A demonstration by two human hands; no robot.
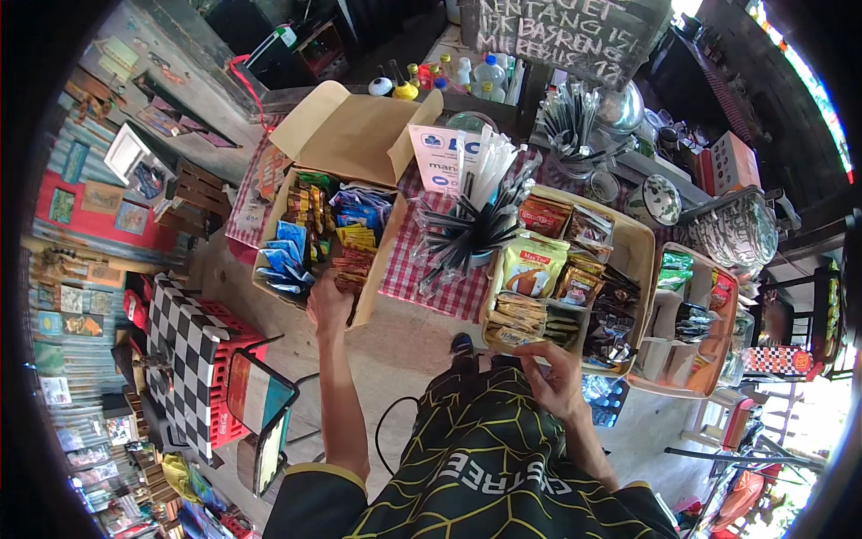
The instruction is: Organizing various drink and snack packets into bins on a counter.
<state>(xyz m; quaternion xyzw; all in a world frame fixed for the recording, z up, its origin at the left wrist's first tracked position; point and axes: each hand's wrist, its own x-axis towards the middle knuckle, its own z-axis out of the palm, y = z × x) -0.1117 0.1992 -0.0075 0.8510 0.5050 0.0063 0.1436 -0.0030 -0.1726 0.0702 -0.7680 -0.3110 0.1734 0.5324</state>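
Note:
My left hand reaches into the near right part of an open cardboard box, its fingertips at the red sachets; whether it grips one is hidden. Blue sachets, brown-yellow sachets, yellow sachets and purple-blue packets fill the box's other sections. My right hand is at the near rim of a tan divided plastic tray, thumb and forefinger close together; I cannot tell whether they hold anything. That tray holds a MaxTea pack, coffee sachets and pale sachets.
Wrapped black straws stand between box and tray on a red checked cloth. Another divided tray, an enamel pot and a glass are on the right. A chair and checkered table stand at lower left.

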